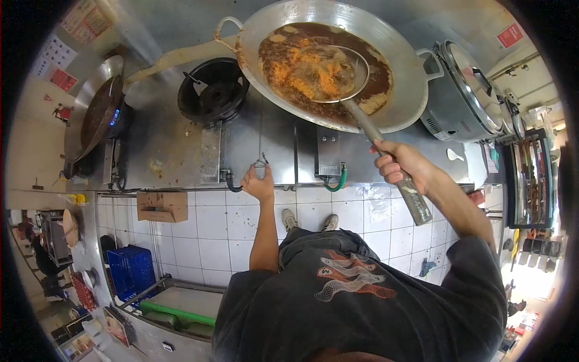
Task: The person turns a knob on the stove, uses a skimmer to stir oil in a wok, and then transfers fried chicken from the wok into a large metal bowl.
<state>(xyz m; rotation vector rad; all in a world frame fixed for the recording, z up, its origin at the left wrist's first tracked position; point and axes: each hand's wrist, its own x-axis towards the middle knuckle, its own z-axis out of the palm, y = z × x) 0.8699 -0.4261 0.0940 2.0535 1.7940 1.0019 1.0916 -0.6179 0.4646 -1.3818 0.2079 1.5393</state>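
My right hand [401, 163] is closed around the long grey handle of a strainer [363, 120]. Its round wire basket lies in the brown bubbling oil [386, 66] of a large metal wok [405, 90], with orange, crumbly food [301, 71] in and around it. At the counter's front edge, my left hand [259, 183] has its fingers closed around a small greyish piece [259, 169], whose kind I cannot tell. A thin straight line runs up the steel counter [163, 145] just above that piece.
A black burner [213, 90] sits left of the wok, and another wok [90, 117] stands farther left. To the right are a large grey lidded cooker [464, 90] and a white spoon [455, 155]. A cardboard box [161, 206] and a blue crate [129, 271] lie below the counter.
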